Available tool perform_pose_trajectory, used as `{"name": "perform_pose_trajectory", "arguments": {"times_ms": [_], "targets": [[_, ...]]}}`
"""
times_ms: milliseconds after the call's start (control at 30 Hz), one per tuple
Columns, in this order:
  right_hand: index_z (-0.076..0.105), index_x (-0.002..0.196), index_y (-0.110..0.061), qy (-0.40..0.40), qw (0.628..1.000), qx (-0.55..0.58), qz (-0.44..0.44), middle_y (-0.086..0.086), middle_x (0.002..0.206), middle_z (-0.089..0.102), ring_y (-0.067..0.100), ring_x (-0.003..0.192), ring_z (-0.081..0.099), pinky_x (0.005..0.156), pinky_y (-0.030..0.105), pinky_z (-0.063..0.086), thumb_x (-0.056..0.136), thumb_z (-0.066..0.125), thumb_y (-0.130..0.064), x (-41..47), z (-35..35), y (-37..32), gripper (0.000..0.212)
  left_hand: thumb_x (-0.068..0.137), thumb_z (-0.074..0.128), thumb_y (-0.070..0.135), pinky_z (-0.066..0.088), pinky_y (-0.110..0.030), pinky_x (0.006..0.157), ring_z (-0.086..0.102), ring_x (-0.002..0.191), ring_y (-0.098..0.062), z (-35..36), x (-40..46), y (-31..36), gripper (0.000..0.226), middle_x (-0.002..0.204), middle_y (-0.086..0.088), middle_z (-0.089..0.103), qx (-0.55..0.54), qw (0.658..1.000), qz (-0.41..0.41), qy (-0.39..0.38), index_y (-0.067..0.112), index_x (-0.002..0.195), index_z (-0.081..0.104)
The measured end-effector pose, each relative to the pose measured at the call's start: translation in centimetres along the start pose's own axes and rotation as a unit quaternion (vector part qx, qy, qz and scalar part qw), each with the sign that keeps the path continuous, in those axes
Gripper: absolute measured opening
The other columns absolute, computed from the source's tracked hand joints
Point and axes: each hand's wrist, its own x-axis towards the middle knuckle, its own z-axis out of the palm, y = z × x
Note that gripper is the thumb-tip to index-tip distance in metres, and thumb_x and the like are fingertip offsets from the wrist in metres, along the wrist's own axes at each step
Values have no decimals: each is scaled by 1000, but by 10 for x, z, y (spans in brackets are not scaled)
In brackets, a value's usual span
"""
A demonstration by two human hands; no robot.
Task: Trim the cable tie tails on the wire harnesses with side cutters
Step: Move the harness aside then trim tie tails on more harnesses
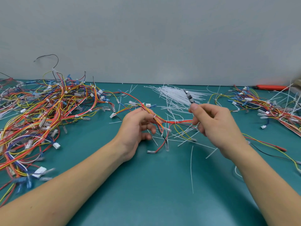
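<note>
A wire harness (pixel 176 122) of red, orange and yellow wires stretches between my two hands above the teal table (pixel 146 185). My left hand (pixel 136 128) grips its left part, where a white cable tie sits near my fingertips. My right hand (pixel 213 124) holds the harness's right part with its lower fingers and also grips a small metal cutter (pixel 189 96), whose blurred jaws point up and away. A second white tie (pixel 175 122) wraps the bundle between my hands.
A big tangle of harnesses (pixel 40 115) fills the table's left side, another pile (pixel 268 108) lies at the right. Loose white cable ties (pixel 177 95) lie heaped at the back centre; cut tails (pixel 192 168) scatter under my hands. An orange tool (pixel 270 87) lies far right.
</note>
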Motion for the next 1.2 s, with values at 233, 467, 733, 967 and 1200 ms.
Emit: {"name": "perform_pose_trajectory", "arguments": {"times_ms": [233, 467, 733, 967, 1200], "targets": [[70, 92, -28, 45, 997, -54, 16, -11, 75, 71, 10, 68, 61, 70, 35, 51, 87, 78, -34, 4, -5, 13, 11, 65, 46, 16, 37, -30, 54, 47, 58, -26, -11, 2, 13, 5, 68, -10, 58, 5, 996, -57, -67, 16, 68, 50], [67, 91, -26, -35, 985, -160, -54, -4, 86, 74, 20, 86, 67, 81, 33, 52, 90, 75, -27, -12, 29, 4, 9, 59, 42, 14, 38, -34, 59, 44, 56, -25, -13, 3, 13, 5, 60, -12, 46, 49, 986, -52, -151, 13, 62, 47], [64, 93, -25, -75, 984, -149, -65, -4, 76, 66, 15, 69, 55, 64, 26, 46, 92, 73, -16, -13, 31, 5, 12, 81, 54, 32, 49, -36, 68, 54, 66, -26, -12, 6, 11, 30, 67, -11, 54, 95, 990, -45, -93, 16, 56, 52], [66, 96, -27, -59, 986, -140, -72, -3, 80, 68, 18, 75, 58, 70, 30, 47, 93, 71, -20, -10, 26, 6, 9, 85, 83, 36, 49, -23, 43, 63, 50, -10, -21, 9, 31, 28, 68, -6, 71, 406, 913, -37, -19, 10, 78, 72], [68, 95, -29, -30, 989, -124, -78, -8, 83, 68, 14, 77, 59, 69, 22, 45, 92, 73, -19, -10, 24, 1, 12, 71, 79, 70, 47, -32, 65, 65, 78, -19, -26, -2, 68, 46, 73, 8, 65, 717, 694, 4, 64, 28, 77, 61]]}}
